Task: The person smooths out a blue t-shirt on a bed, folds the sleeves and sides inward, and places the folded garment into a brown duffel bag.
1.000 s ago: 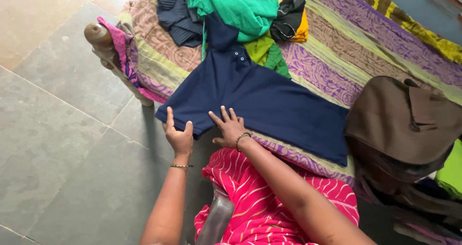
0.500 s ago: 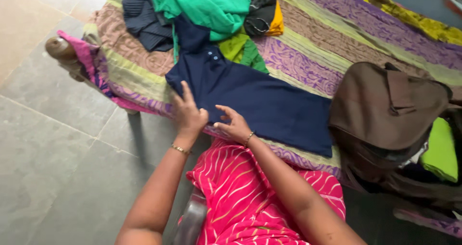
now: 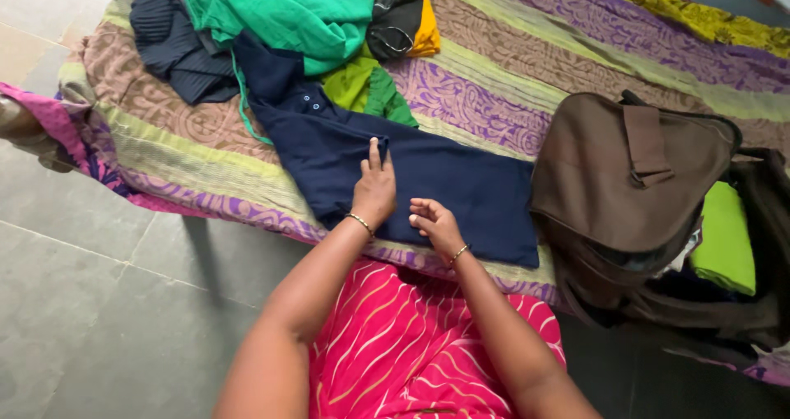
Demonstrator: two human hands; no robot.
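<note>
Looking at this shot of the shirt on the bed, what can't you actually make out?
All in the head view:
- Navy shirt: its collar end runs under the green cloth.
- The shirt's near edge is covered by the left hand and the right hand.
- Brown bag: its flap hides the inside; only a lime-green cloth shows.
- Bed cover: cut off by the top and right edges.

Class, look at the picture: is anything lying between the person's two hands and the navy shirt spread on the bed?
Nothing visible does. The left hand lies flat on the navy shirt, and the right hand rests at its near edge. The brown bag sits to the side.
</note>
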